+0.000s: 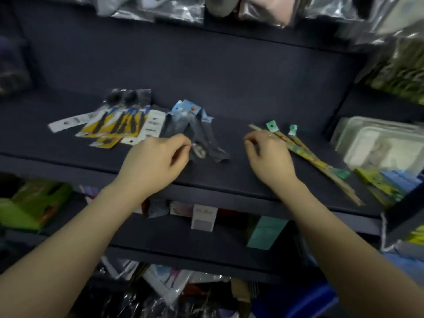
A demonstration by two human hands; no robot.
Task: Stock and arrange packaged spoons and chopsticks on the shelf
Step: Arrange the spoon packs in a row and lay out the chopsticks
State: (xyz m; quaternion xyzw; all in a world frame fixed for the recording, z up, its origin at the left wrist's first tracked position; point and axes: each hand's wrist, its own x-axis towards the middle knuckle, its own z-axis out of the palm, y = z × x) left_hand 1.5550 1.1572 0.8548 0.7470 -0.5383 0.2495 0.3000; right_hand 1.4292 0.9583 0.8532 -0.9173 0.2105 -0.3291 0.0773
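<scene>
On the dark shelf (229, 92) lie three groups of packs. Black spoons on yellow and white cards (119, 121) are fanned out at the left. Clear packs with blue card tops (195, 127) lie in the middle, and my left hand (156, 161) pinches the lower end of one of them. To the right, long chopstick packs with green tags (305, 150) lie slanted toward the shelf's front edge. My right hand (268, 154) rests beside their upper end with its fingers curled, touching the nearest pack; whether it grips it is unclear.
White trays (378, 145) stand at the right end of the shelf, with yellow and blue packs (387, 182) in front. Bagged goods fill the shelf above and the lower shelves. A white box (204, 218) and a teal box (266, 232) sit on the shelf below.
</scene>
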